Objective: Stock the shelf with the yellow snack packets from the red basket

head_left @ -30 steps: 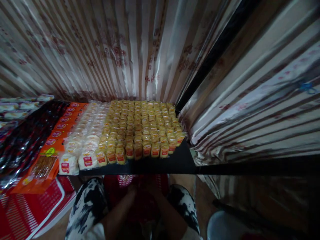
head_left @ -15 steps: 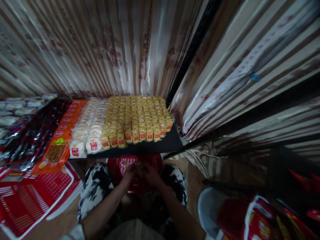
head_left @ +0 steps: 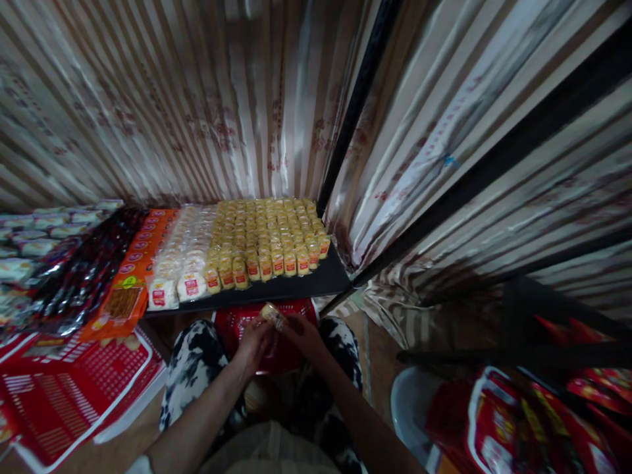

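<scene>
Above a red basket (head_left: 291,359) between the knees, a small yellow snack in a clear wrapper (head_left: 271,313) is held up between both hands. My left hand (head_left: 254,343) has its fingers closed around the left side of it. From the other side, my right hand (head_left: 302,336) pinches its wrapper. Just beyond lie close rows of similar wrapped yellow snacks (head_left: 266,240) on a dark shelf (head_left: 316,280), their front row showing red labels. White wrapped snacks (head_left: 190,263) lie to their left.
Left along the shelf are orange packets (head_left: 128,276), dark shiny packets (head_left: 81,276) and pale packs (head_left: 44,230). A red basket with a white handle (head_left: 74,388) stands lower left. At right are a black frame bar (head_left: 424,230), a pale bucket (head_left: 412,411) and red bags (head_left: 508,428).
Both hands have risen a little out of the basket, and the yellow snack now shows between them. The camera view has shifted slightly.
</scene>
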`<state>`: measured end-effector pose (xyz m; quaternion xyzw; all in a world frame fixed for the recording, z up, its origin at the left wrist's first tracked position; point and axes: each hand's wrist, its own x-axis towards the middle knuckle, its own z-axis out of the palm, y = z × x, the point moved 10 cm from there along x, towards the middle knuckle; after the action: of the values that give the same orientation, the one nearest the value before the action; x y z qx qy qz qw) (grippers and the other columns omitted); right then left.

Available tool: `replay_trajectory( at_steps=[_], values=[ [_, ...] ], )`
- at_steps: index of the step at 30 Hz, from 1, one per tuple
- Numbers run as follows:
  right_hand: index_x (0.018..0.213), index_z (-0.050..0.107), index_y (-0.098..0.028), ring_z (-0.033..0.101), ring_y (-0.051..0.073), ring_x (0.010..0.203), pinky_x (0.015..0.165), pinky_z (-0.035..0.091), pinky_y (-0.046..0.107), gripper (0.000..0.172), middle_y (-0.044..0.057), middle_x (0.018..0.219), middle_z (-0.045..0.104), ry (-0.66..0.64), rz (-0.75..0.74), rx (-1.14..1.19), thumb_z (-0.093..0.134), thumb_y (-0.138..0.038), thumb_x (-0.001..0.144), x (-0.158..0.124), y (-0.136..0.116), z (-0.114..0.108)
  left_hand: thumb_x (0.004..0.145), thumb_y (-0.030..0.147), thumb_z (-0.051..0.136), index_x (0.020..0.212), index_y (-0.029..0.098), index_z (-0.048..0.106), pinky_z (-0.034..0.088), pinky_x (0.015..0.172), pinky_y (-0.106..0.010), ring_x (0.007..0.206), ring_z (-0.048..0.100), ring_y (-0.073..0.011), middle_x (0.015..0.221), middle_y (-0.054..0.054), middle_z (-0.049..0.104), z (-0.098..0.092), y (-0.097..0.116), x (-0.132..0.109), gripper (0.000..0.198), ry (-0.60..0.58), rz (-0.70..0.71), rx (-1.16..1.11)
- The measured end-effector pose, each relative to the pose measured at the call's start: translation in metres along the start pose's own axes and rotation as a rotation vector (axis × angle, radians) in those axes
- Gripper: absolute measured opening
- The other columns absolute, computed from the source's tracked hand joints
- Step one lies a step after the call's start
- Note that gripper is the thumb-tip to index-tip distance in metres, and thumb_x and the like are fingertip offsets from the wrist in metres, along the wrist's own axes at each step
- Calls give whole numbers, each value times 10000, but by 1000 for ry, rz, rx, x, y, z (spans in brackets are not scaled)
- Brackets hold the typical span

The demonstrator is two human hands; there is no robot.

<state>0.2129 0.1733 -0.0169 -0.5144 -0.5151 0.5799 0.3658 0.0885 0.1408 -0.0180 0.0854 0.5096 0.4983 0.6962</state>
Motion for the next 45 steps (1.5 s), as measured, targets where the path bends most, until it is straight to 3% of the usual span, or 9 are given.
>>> replay_trajectory(
  at_steps=[6,13,18,24,28,32,38,41,45],
  values=[
    [1020,601,-214,633,200,933,873,496,358,327,39,991,688,53,-85,-102,597,-412,760,-13,-23,-16,639,120,684,806,165,603,485,746,-246,762,652,-143,805,-24,686,5,-3,-11,192,-52,-78,-37],
    [989,633,-230,553,209,1096,876,495,344,254,76,1183,587,134,-355,-331,501,-240,773,-29,-73,-27,846,387,497,938,115,609,518,701,-301,774,682,-210,823,-123,708,12,-4,-30,308,-192,-265,-185],
    [1042,618,-229,524,201,1151,997,416,382,313,84,1217,564,156,-397,-268,456,-198,776,-36,-84,-19,770,86,557,908,98,629,530,743,-241,763,677,-163,908,-105,709,14,10,-36,156,-172,-109,-112],
    [1399,257,-216,581,199,1092,923,485,379,611,138,1275,528,147,-151,144,460,-344,837,-30,-50,-12,705,46,593,938,142,608,522,647,-217,730,665,-147,918,-74,691,5,28,-42,252,-64,27,3],
    [1337,404,-203,508,225,1177,996,426,412,547,126,1291,522,327,-227,-142,503,-396,835,-37,-63,-30,653,58,610,996,164,588,452,530,-192,666,623,-127,852,-40,677,1,42,-40,359,-26,149,229],
    [1214,568,-248,485,239,1184,1047,362,445,400,69,1217,598,252,-423,-548,562,-354,828,-43,-95,-20,590,64,619,868,174,604,403,530,-201,569,552,-108,679,25,625,4,58,-37,299,-23,298,523],
    [1223,565,-202,498,250,1150,971,448,438,405,73,1161,639,116,-612,-794,579,-318,835,-49,-109,2,673,92,499,939,168,597,459,730,-256,767,599,-144,839,-10,650,42,86,-35,294,-118,490,865],
    [1249,536,-169,519,258,1115,961,456,443,420,93,1162,634,197,-609,-852,549,-303,851,-48,-113,-8,687,99,501,1003,175,610,437,893,-298,949,592,-164,1024,-47,646,71,98,-33,343,-99,573,1068],
    [1255,523,-160,557,270,1064,924,475,451,434,121,1133,637,347,-578,-827,535,-322,852,-42,-118,-38,714,127,513,1125,165,576,451,889,-301,948,603,-169,1063,-64,646,120,101,-23,418,-139,618,1233]
  ],
)
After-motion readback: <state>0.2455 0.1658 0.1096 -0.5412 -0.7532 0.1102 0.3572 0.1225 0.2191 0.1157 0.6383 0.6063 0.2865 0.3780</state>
